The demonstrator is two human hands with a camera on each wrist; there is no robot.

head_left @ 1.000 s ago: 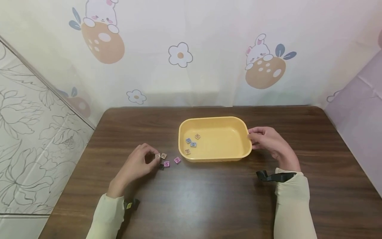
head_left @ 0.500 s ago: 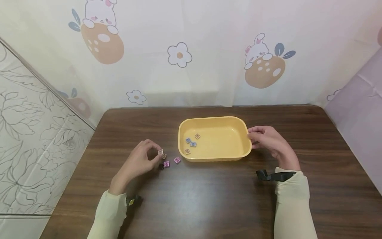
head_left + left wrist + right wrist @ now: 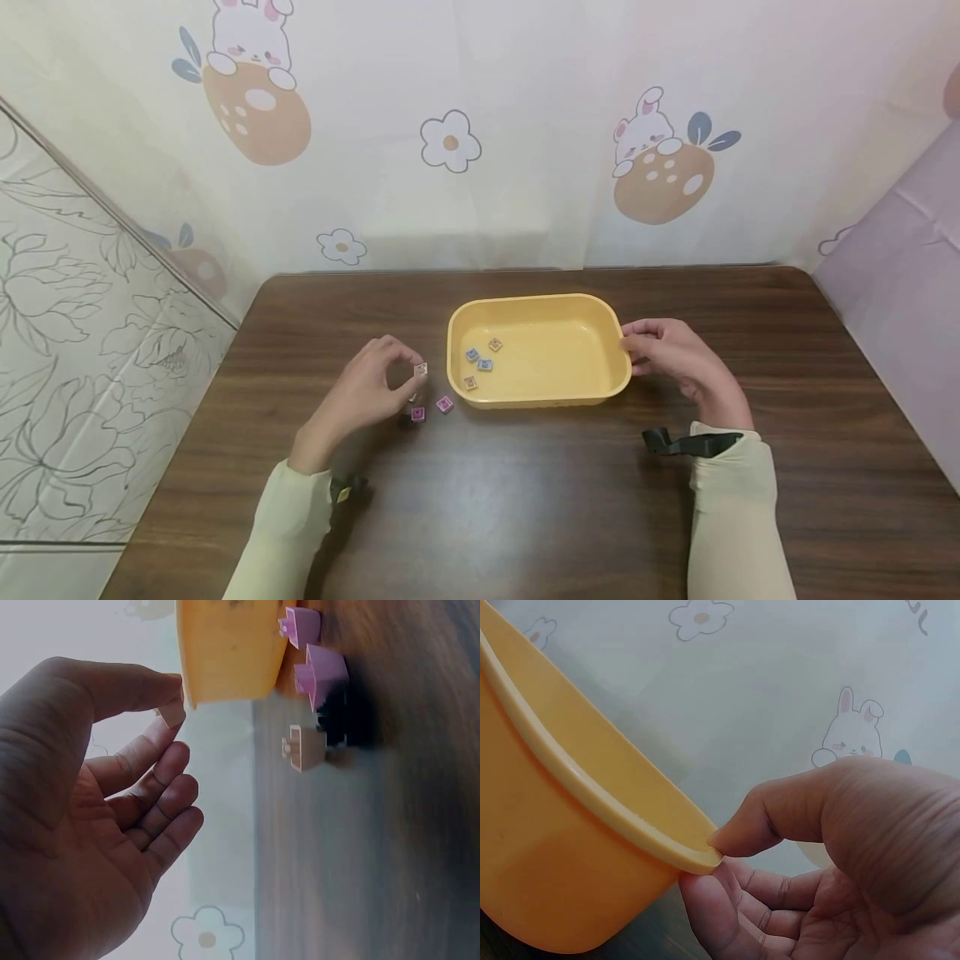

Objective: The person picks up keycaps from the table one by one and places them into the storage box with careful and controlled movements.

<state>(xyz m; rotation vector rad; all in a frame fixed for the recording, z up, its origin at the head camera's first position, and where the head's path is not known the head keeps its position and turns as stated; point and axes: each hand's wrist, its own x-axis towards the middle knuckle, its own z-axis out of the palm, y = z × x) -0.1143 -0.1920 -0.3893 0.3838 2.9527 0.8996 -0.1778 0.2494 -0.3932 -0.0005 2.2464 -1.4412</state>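
Thumb and index finger of my left hand [image 3: 363,387] pinch a beige keycap [image 3: 421,368], raised over the table just left of the yellow plastic basin [image 3: 555,358]. Below that hand lie two pink-purple keycaps [image 3: 445,404], a black keycap [image 3: 349,716] and another beige keycap [image 3: 306,748], stems up in the left wrist view. The head view hides the black one behind my fingers. My right hand [image 3: 678,354] holds the basin's right rim between thumb and fingers. Inside the basin, near its left end, are two blue keycaps [image 3: 484,365] and two beige keycaps [image 3: 470,382].
The basin stands on a dark wood-grain table [image 3: 510,500]. Behind it hangs a pale curtain [image 3: 525,192] printed with rabbits and flowers. A dark strap [image 3: 690,443] wraps my right wrist.
My left hand has lifted the beige keycap and carried it right and away from me, toward the basin. The right hand stays on the rim.
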